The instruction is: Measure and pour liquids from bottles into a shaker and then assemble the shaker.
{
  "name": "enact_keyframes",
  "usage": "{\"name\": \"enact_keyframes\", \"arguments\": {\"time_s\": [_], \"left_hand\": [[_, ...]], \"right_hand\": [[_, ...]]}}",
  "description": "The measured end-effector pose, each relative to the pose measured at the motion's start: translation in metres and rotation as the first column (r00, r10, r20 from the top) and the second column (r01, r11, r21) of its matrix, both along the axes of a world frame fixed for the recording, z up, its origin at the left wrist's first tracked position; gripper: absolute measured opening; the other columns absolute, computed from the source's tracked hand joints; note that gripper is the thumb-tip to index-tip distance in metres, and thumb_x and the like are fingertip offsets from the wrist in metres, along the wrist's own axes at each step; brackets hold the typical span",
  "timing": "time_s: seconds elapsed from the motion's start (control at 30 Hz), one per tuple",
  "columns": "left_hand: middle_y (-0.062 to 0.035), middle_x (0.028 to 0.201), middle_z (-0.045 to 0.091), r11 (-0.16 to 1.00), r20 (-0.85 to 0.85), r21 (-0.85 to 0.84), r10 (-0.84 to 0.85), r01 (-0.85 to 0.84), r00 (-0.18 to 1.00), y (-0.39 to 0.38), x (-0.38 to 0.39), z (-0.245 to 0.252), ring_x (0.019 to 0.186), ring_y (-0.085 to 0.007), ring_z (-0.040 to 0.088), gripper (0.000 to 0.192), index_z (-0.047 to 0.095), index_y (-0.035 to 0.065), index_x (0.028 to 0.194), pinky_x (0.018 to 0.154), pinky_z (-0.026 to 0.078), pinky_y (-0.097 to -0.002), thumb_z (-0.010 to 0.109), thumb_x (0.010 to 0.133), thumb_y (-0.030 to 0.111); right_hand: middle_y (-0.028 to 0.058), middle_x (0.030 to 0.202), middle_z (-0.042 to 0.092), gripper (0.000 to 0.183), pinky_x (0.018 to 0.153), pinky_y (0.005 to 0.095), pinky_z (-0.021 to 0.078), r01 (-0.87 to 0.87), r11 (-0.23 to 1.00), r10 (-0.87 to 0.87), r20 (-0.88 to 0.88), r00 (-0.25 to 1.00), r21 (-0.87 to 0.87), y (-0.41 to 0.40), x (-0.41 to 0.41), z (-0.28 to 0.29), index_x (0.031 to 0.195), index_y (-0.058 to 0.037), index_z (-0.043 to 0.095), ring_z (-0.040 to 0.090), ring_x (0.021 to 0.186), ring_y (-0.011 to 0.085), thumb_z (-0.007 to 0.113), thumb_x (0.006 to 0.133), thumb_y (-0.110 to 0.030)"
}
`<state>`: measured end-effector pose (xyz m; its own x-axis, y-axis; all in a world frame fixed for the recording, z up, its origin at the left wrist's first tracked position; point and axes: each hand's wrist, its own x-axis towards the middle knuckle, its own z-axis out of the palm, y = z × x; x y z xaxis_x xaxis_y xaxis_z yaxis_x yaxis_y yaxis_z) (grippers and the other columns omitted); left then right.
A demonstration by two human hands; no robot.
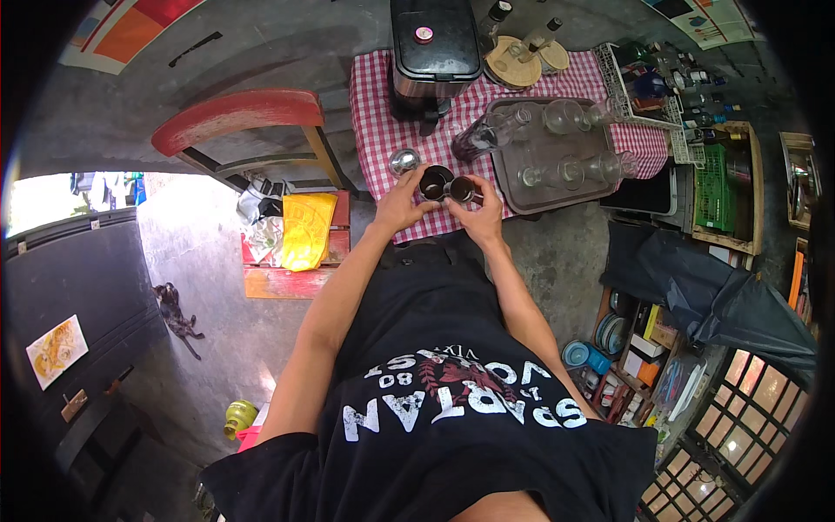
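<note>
My left hand (399,207) is closed around the near left side of a dark round container (433,185), whose open top faces up. In my right hand (484,214) is a smaller dark cup (462,189), held right against the container's rim. What lies inside either one is too dark to make out. Just beyond my left fingers, a shiny silver dome-shaped piece (404,161) rests on the red-and-white checked tablecloth (375,124). A glass bottle with dark contents (479,138) stands past my right hand.
A brown tray (541,189) to the right carries several glass vessels. Behind it are woven mats (513,63) with bottles. A black appliance (436,46) occupies the far side. Left stands a red wooden chair (293,280) bearing bags. A cat (175,313) lies on the floor.
</note>
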<state>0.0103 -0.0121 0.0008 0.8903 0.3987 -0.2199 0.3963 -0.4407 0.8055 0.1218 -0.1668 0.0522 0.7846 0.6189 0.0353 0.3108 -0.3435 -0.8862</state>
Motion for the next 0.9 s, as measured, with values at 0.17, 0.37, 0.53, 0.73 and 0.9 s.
{"name": "enact_keyframes", "arguments": {"time_s": [0.17, 0.37, 0.53, 0.73, 0.9], "left_hand": [[-0.0128, 0.145, 0.043, 1.000, -0.009, -0.008, -0.004, 0.004, 1.000, 0.000, 0.000, 0.009, 0.130, -0.0338, 0.045, 0.085, 0.032, 0.0189, 0.147, 0.102, 0.043, -0.0421, 0.074, 0.077, 0.043], [-0.0123, 0.145, 0.043, 1.000, 0.046, 0.012, 0.001, -0.002, 0.999, -0.001, 0.000, -0.004, 0.130, -0.0338, 0.046, 0.086, 0.031, 0.0225, 0.147, 0.101, 0.044, -0.0442, 0.075, 0.077, 0.042], [-0.0138, 0.141, 0.047, 1.000, 0.068, 0.002, 0.019, -0.020, 0.998, -0.002, 0.000, 0.002, 0.130, -0.0333, 0.046, 0.083, 0.036, 0.0164, 0.146, 0.100, 0.044, -0.0413, 0.076, 0.076, 0.037], [-0.0128, 0.142, 0.046, 1.000, 0.024, -0.011, 0.020, -0.019, 1.000, -0.002, 0.000, 0.008, 0.129, -0.0331, 0.046, 0.083, 0.035, 0.0184, 0.146, 0.099, 0.045, -0.0410, 0.075, 0.076, 0.041], [-0.0098, 0.146, 0.041, 1.000, 0.020, 0.009, 0.010, -0.010, 1.000, -0.001, 0.000, 0.001, 0.129, -0.0326, 0.047, 0.087, 0.028, 0.0283, 0.148, 0.099, 0.046, -0.0459, 0.075, 0.076, 0.041]], "right_hand": [[0.0095, 0.107, 0.062, 0.051, 0.084, 0.0343, 0.0528, -0.037, 0.998, 0.036, -0.007, 0.999, -0.048, 0.002, -0.002, -0.005, 0.112, -0.0044, 0.061, 0.063, 0.097, 0.0223, 0.082, 0.068, -0.015], [0.0097, 0.109, 0.061, 0.051, 0.085, 0.0337, 0.0536, -0.023, 0.999, 0.021, -0.054, 0.998, -0.025, 0.004, -0.003, -0.006, 0.114, -0.0049, 0.061, 0.063, 0.097, 0.0226, 0.082, 0.068, -0.011], [0.0098, 0.109, 0.061, 0.051, 0.083, 0.0330, 0.0546, -0.033, 0.999, 0.031, -0.063, 0.998, -0.037, 0.005, -0.001, -0.003, 0.114, -0.0047, 0.061, 0.064, 0.097, 0.0222, 0.082, 0.068, -0.013], [0.0099, 0.108, 0.060, 0.053, 0.079, 0.0321, 0.0550, -0.035, 0.997, 0.032, -0.047, 0.998, -0.071, 0.005, -0.001, -0.004, 0.116, -0.0047, 0.061, 0.065, 0.093, 0.0216, 0.083, 0.069, -0.015], [0.0096, 0.108, 0.060, 0.054, 0.076, 0.0314, 0.0549, -0.046, 0.996, 0.046, -0.014, 0.999, -0.080, 0.006, -0.001, -0.006, 0.116, -0.0054, 0.061, 0.065, 0.090, 0.0208, 0.083, 0.069, -0.016]]}}
